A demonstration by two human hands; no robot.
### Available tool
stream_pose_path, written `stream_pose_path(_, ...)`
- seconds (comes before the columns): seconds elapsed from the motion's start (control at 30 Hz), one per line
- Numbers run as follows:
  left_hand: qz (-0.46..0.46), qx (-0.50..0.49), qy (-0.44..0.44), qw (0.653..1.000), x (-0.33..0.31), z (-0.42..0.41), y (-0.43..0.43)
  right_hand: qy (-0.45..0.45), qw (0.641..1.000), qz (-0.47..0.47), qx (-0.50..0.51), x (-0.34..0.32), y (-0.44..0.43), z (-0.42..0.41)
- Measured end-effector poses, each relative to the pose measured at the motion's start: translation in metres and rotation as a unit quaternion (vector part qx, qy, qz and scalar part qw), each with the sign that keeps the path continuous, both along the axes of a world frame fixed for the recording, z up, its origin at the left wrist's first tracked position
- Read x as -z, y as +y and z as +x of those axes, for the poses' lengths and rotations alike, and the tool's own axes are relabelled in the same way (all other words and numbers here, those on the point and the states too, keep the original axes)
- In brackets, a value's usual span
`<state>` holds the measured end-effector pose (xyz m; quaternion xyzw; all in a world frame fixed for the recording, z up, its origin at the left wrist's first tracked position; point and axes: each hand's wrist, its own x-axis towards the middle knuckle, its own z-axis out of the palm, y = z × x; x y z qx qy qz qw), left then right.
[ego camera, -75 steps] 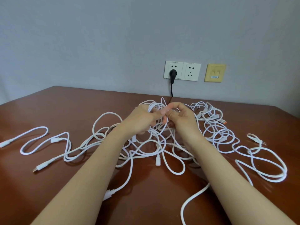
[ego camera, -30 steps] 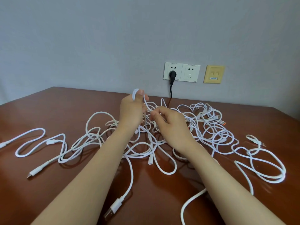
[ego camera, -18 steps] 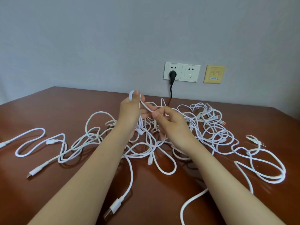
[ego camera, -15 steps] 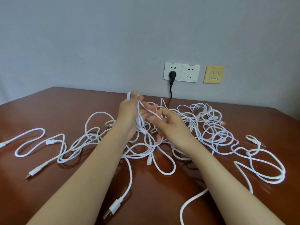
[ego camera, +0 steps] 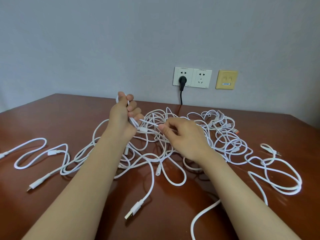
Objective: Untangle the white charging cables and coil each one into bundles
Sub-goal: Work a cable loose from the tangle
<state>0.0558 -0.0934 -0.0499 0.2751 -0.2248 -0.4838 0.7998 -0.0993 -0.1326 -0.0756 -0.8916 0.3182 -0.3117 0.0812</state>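
A tangle of white charging cables [ego camera: 223, 141] sprawls across the brown table [ego camera: 52, 118], from the far left to the right edge. My left hand [ego camera: 123, 116] is raised above the heap, its fingers curled round a folded loop of white cable. My right hand [ego camera: 183, 135] pinches the same strand a short way to the right, so a taut piece runs between the two hands. A USB plug [ego camera: 133, 210] on one loose end lies near the front, between my forearms. Cables under my hands and wrists are hidden.
On the wall behind the table are two white sockets [ego camera: 192, 77] with a black plug and cord [ego camera: 181, 84] in the left one, and a yellow wall plate [ego camera: 226, 79]. Loose connectors lie at the left [ego camera: 37, 183] and right [ego camera: 270, 149].
My left hand has kept its raised loop and closed tighter round it. My right hand has slid right along the strand, pulling it taut. The heap beneath has shifted slightly.
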Motion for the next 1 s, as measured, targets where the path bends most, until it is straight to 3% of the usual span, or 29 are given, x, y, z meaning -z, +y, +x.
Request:
stream_pose_path(0.23,0.065,-0.04,-0.094,0.993,0.001,-0.006,-0.002,-0.133,0.99,0.013,-0.044,0.011,-0.009,0.006)
stream_pose_path(0.3,0.075,-0.038,-0.112,0.99,0.001,-0.008,-0.002,-0.147,0.987,-0.041,-0.05,0.012,-0.009,0.008)
stream_pose_path(0.43,0.097,-0.061,-0.164,0.98,0.004,-0.011,-0.002,-0.078,0.968,-0.229,-0.065,0.013,-0.006,0.011)
stream_pose_path(0.57,0.13,-0.094,-0.247,0.956,0.009,-0.015,-0.006,-0.004,0.957,-0.283,-0.065,0.012,-0.003,0.015)
stream_pose_path(0.87,0.176,-0.141,-0.426,0.876,0.013,-0.028,-0.008,-0.052,0.967,-0.221,-0.117,0.012,0.002,0.012)
stream_pose_path(1.0,0.217,-0.084,-0.458,0.858,0.011,-0.034,-0.004,-0.106,0.982,-0.106,-0.117,0.007,0.008,0.008)
